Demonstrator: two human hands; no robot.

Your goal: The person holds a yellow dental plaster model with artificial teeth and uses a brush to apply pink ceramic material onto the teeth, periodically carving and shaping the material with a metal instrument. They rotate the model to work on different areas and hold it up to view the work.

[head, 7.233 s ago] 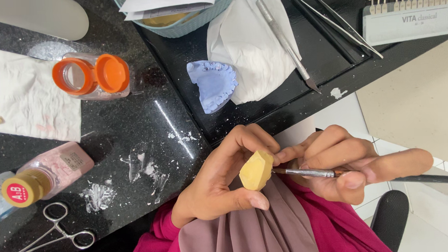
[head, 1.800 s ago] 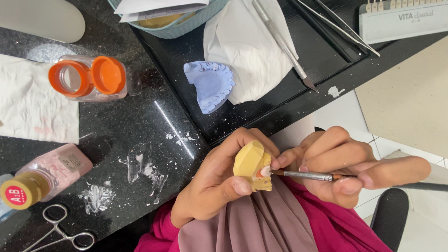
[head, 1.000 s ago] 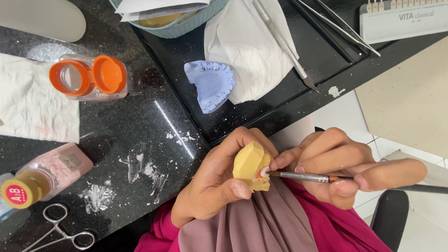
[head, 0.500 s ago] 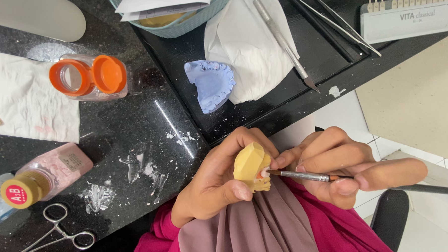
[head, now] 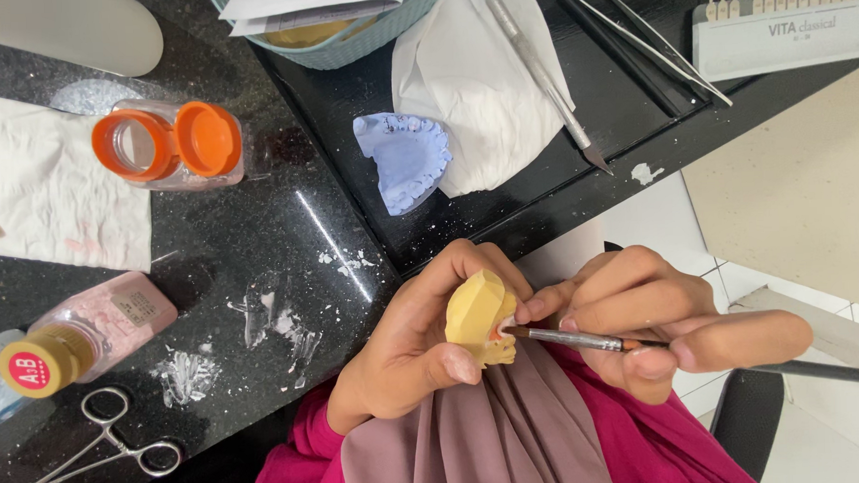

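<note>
Lighting bright and even from overhead. Streak of glare on the polished black countertop (head: 259, 266). Shadows soft and short. Focus sharp throughout; slight wide-angle stretching at edges.

Yellow cast (head: 477, 316): a pale yellow dental model made of stone, blocky, with cut flat faces. It sits in the near middle of the scene, above the lap and off the near edge of the desk. The left hand's fingers wrap it, with the thumb on its near side. It is tilted, its flat base up and left.
Brush (head: 585, 340): a thin brush with a silver metal ferrule, an orange band and a dark handle that runs out to the right. It lies almost level, pinched in the right hand's fingers. Its tip touches the right side of the yellow cast, at a small pink-orange spot.
</note>
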